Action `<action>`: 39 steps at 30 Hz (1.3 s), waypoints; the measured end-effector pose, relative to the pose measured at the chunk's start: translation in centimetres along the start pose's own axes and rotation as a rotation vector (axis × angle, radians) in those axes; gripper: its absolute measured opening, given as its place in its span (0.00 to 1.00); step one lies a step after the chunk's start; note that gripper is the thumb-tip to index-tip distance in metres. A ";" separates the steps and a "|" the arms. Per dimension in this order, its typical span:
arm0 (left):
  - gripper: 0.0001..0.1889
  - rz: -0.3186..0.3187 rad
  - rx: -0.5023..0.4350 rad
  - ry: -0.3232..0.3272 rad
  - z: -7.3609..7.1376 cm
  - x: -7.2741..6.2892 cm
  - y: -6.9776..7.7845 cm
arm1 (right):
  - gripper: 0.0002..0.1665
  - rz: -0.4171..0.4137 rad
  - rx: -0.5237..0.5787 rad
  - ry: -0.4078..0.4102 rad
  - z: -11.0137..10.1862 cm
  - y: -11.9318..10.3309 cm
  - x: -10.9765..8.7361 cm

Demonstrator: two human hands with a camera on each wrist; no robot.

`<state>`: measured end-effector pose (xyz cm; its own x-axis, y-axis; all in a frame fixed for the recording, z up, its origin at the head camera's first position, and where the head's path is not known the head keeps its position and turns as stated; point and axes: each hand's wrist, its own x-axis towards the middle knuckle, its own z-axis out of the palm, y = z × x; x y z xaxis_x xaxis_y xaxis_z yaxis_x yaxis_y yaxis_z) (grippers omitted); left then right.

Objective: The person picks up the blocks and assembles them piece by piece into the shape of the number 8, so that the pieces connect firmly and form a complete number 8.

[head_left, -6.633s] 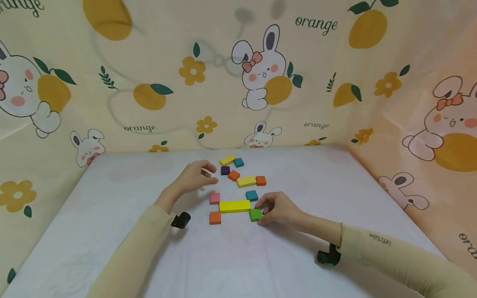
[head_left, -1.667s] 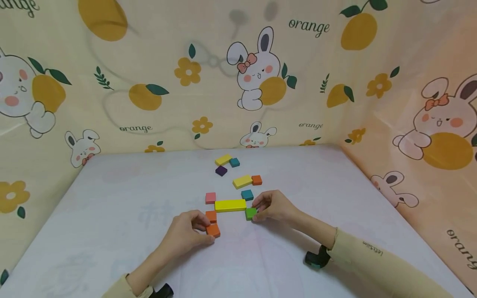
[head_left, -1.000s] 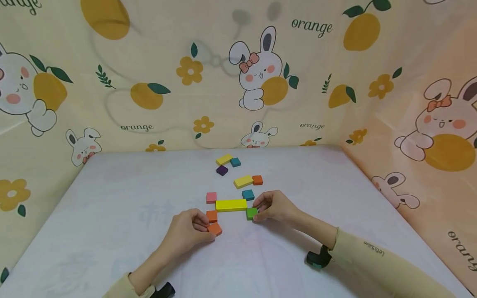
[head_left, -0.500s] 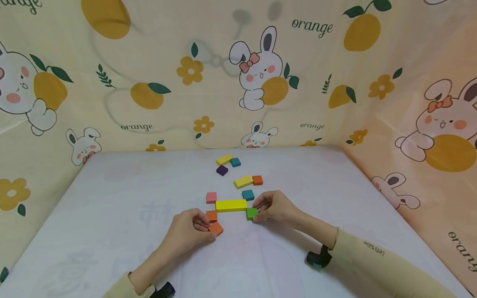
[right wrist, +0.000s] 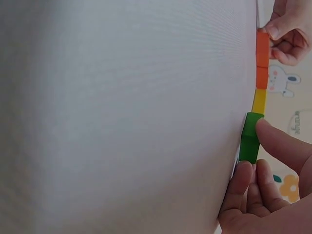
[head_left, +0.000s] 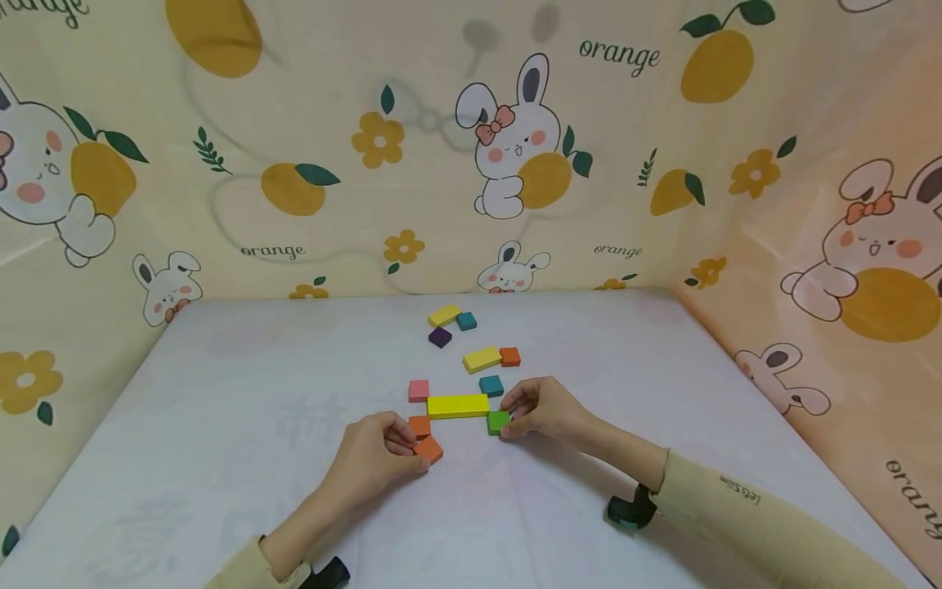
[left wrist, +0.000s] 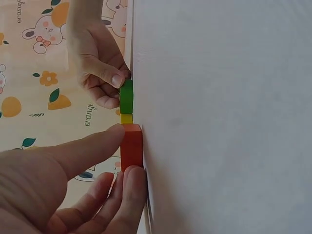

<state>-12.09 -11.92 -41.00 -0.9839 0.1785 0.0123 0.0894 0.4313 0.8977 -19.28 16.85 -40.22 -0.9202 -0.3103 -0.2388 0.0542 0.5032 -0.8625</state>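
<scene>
My left hand (head_left: 371, 454) pinches an orange block (head_left: 428, 450) between thumb and fingers, low on the white surface. The block sits at an angle, its far corner against a second orange block (head_left: 419, 426). On the other side, my right hand (head_left: 552, 411) holds a green block (head_left: 498, 423) by its edges, thumb and fingertips on it in the right wrist view. Between these lies a long yellow block (head_left: 458, 406), with a pink block (head_left: 419, 391) at its far left corner and a teal block (head_left: 491, 386) at its far right.
Farther back lie a yellow block (head_left: 482, 359) touching an orange one (head_left: 510, 357), then a purple block (head_left: 440, 337), another yellow block (head_left: 445, 316) and a small teal block (head_left: 467, 321). A printed cloth wall (head_left: 427, 196) borders the white table (head_left: 221, 384).
My left hand has come from the far blocks toward me with the orange block, which has since shifted slightly right and turned. The purple block has rotated. My right hand stays at the green block.
</scene>
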 end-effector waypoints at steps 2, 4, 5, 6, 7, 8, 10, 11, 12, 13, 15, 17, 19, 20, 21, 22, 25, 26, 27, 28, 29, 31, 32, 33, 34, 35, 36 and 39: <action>0.19 0.006 0.000 0.001 0.0 0.0 0.0 | 0.20 -0.003 0.001 0.001 0.0 0.0 -0.1; 0.19 0.002 0.002 -0.002 0.0 0.0 0.0 | 0.20 -0.006 0.001 0.001 0.0 -0.1 -0.1; 0.19 -0.002 0.005 -0.006 0.0 0.0 0.0 | 0.20 -0.006 0.001 0.001 0.0 -0.1 -0.1; 0.19 -0.008 0.009 -0.008 -0.1 0.0 0.0 | 0.20 -0.006 0.000 0.002 0.0 -0.1 -0.1; 0.19 -0.014 0.013 -0.010 -0.1 0.0 0.0 | 0.20 -0.004 -0.001 0.004 0.0 -0.1 -0.1; 0.19 -0.022 0.021 -0.010 -0.3 0.1 0.1 | 0.20 -0.003 -0.003 0.005 0.0 -0.1 -0.2; 0.18 -0.030 0.029 -0.011 -0.7 0.2 0.2 | 0.20 -0.002 -0.004 0.009 0.1 -0.1 -0.2; 0.18 -0.033 0.038 -0.010 -1.0 0.3 0.2 | 0.20 0.001 -0.005 0.011 0.1 -0.1 -0.1; 0.17 -0.032 0.040 -0.007 -1.3 0.4 0.3 | 0.20 0.002 -0.005 0.013 0.1 0.0 -0.1; 0.17 -0.028 0.044 -0.007 -1.7 0.5 0.3 | 0.20 -0.001 -0.007 0.012 0.2 0.0 -0.1; 0.16 -0.013 0.053 -0.013 -2.5 0.9 0.4 | 0.19 -0.003 -0.010 0.011 0.2 0.0 -0.1; 0.16 0.005 0.070 -0.026 -3.3 1.4 0.2 | 0.19 -0.001 -0.010 0.007 0.2 0.0 0.0; 0.17 0.031 0.077 -0.045 -4.0 2.1 0.0 | 0.19 -0.002 -0.012 0.005 0.2 0.0 0.0; 0.17 0.044 0.081 -0.054 -4.3 2.5 -0.1 | 0.19 -0.001 -0.011 0.007 0.2 0.0 0.0; 0.17 0.053 0.080 -0.065 -4.6 2.8 -0.3 | 0.19 0.000 -0.009 0.006 0.2 -0.1 0.0; 0.18 0.058 0.082 -0.075 -4.8 3.2 -0.4 | 0.19 -0.001 -0.008 0.007 0.2 0.0 0.0; 0.18 0.052 0.072 -0.120 -5.1 4.0 -0.8 | 0.19 -0.002 -0.005 0.006 0.2 0.0 -0.1; 0.19 0.045 0.068 -0.140 -5.0 4.2 -0.9 | 0.19 -0.002 -0.003 0.004 0.1 -0.1 -0.1; 0.19 0.038 0.068 -0.159 -5.0 4.4 -1.0 | 0.19 -0.004 -0.003 0.003 0.1 -0.1 -0.1; 0.19 0.030 0.069 -0.179 -4.9 4.5 -1.1 | 0.19 -0.006 -0.003 0.002 0.1 -0.1 -0.1; 0.19 0.024 0.070 -0.198 -4.8 4.6 -1.2 | 0.20 -0.008 -0.002 0.001 0.1 -0.2 -0.2; 0.19 0.016 0.075 -0.224 -4.6 4.8 -1.4 | 0.20 -0.011 -0.002 0.002 0.1 -0.2 -0.2; 0.19 0.015 0.079 -0.232 -4.4 4.8 -1.6 | 0.20 -0.011 -0.004 0.004 0.1 -0.2 -0.2; 0.19 0.013 0.082 -0.236 -4.3 4.9 -1.7 | 0.20 -0.011 -0.005 0.005 0.1 -0.2 -0.2; 0.19 0.010 0.084 -0.238 -4.2 4.9 -1.8 | 0.20 -0.009 -0.006 0.006 0.1 -0.2 -0.2; 0.19 0.008 0.084 -0.239 -4.1 4.9 -1.9 | 0.20 -0.008 -0.007 0.005 0.1 -0.2 -0.2; 0.19 0.008 0.086 -0.238 -4.0 4.9 -2.0 | 0.21 -0.010 -0.010 0.005 0.1 -0.1 -0.2; 0.19 0.007 0.091 -0.234 -3.7 4.9 -2.0 | 0.20 -0.011 -0.016 0.000 0.0 0.0 -0.1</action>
<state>-17.65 -15.19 -41.11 -0.9214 0.3773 -0.0937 0.1202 0.5057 0.8543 -19.20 16.84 -40.23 -0.9206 -0.3158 -0.2297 0.0381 0.5126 -0.8578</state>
